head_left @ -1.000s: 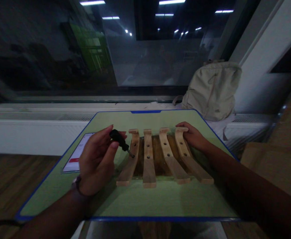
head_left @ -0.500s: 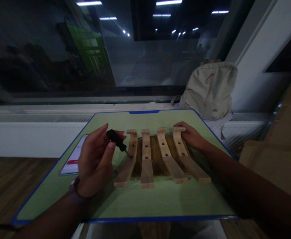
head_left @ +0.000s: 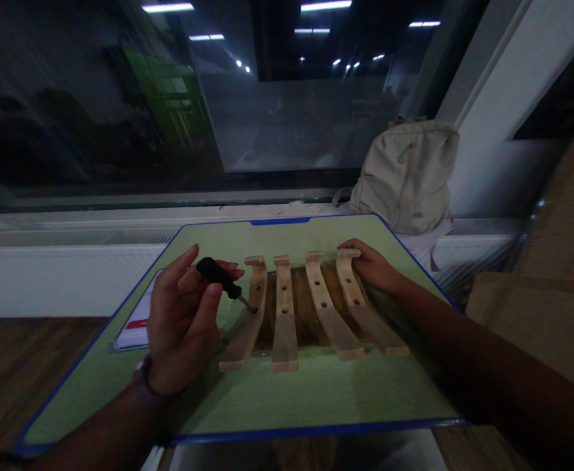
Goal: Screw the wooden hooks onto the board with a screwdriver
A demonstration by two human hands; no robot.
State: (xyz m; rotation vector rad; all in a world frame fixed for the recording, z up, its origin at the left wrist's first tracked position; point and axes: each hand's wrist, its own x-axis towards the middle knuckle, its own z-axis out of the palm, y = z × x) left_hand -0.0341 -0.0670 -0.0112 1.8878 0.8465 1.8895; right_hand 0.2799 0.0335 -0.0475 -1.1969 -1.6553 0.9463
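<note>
My left hand (head_left: 184, 320) holds a black-handled screwdriver (head_left: 219, 277) between thumb and fingers. Its tip meets the lower hole of the leftmost curved wooden piece (head_left: 240, 340). Several such pieces lie side by side across a brown translucent sheet or panel (head_left: 307, 314), each with two dark holes or screws and a hooked far end. At the far right, my right hand (head_left: 372, 267) grips the rightmost wooden piece (head_left: 380, 333) near its hooked end; some of its fingers are hidden behind the wood.
The pieces rest on a green table (head_left: 248, 405) with a blue edge. A phone (head_left: 133, 327) lies on the left, partly behind my left hand. Beyond the table, a beige backpack (head_left: 407, 176) leans by the window. A cardboard box (head_left: 527, 320) stands to the right.
The whole view has shifted slightly. My left thumb and fingers have moved a little on the screwdriver, whose tip stays at the same hole. My right hand keeps its place on the wooden piece.
</note>
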